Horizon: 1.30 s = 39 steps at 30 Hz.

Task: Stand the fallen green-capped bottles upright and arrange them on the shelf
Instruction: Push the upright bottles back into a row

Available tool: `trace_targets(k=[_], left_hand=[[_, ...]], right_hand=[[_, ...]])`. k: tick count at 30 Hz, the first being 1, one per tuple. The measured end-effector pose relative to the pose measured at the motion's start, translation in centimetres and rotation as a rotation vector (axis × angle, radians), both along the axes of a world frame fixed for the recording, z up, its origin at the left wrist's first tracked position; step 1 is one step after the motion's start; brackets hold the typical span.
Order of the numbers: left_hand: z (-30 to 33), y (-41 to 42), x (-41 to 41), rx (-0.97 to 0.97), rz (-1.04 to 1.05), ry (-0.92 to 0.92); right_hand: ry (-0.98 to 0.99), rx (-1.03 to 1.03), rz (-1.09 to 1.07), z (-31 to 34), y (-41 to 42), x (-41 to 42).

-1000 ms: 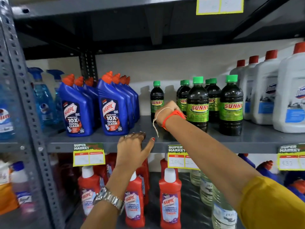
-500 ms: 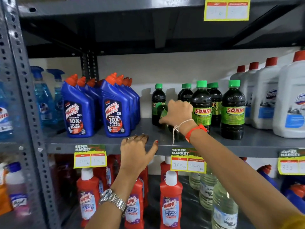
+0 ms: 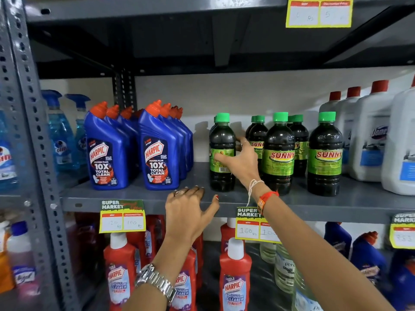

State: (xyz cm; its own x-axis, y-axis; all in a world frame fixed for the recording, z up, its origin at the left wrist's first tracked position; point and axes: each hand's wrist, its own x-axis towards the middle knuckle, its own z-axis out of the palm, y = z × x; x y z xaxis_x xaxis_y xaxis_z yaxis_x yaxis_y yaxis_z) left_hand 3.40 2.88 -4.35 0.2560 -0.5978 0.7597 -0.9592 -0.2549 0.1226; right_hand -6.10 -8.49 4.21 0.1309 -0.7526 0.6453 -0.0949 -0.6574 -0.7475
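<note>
While my right hand (image 3: 238, 162) wrapped its fingers round the label of a dark plastic bottle with a green cap (image 3: 221, 151), that bottle stood upright at centre frame on the grey metal shelf (image 3: 314, 204), apart from its five upright fellows to the right (image 3: 278, 151). My left hand (image 3: 188, 212) lay open, palm down, on the shelf's front edge just below. I saw no bottle lying down, so I judged only squaring this one into line remained.
</note>
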Motion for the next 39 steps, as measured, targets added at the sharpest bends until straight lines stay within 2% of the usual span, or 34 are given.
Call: trace_targets(k=[5, 10, 13, 15, 18, 22, 24, 27, 30, 32, 36, 39], left_hand=[[-0.1, -0.1, 0.0, -0.021, -0.007, 0.013], [-0.1, -0.1, -0.1, -0.042, -0.013, 0.044], [-0.1, -0.1, -0.1, -0.056, -0.021, 0.061], [-0.1, -0.1, -0.1, -0.058, -0.021, 0.064], [-0.1, -0.1, -0.1, -0.056, -0.017, 0.058], [-0.2, -0.1, 0.0, -0.056, -0.02, 0.065], [-0.2, -0.1, 0.0, -0.054, -0.021, 0.069], [-0.1, -0.1, -0.1, -0.058, -0.024, 0.079], [-0.1, -0.1, -0.1, -0.056, -0.026, 0.084], [-0.1, -0.1, -0.1, -0.053, -0.027, 0.085], [-0.1, -0.1, -0.2, -0.054, -0.026, 0.084], [-0.1, -0.1, -0.2, -0.065, -0.026, 0.088]], right_hand=[[-0.01, 0.092, 0.144, -0.1, -0.3, 0.1], [0.284, -0.035, -0.112, -1.1, 0.1, 0.6], [0.322, -0.096, -0.146, -1.7, -0.5, 0.7], [0.275, -0.006, -0.044, -1.6, -1.4, 0.4], [0.159, 0.202, 0.246, -1.3, -2.7, -0.4], [0.085, 0.307, 0.47, -1.4, -3.3, -1.1], [0.117, 0.273, 0.405, -1.5, -3.1, -0.8], [0.305, 0.062, 0.032, -2.0, -2.0, -0.1], [0.362, -0.103, -0.143, -2.3, -1.1, 0.3], [0.358, -0.077, -0.122, -2.0, -1.2, 0.2], [0.294, 0.11, 0.066, -1.2, -1.6, -0.5], [0.255, 0.137, 0.133, -1.2, -1.6, -0.8]])
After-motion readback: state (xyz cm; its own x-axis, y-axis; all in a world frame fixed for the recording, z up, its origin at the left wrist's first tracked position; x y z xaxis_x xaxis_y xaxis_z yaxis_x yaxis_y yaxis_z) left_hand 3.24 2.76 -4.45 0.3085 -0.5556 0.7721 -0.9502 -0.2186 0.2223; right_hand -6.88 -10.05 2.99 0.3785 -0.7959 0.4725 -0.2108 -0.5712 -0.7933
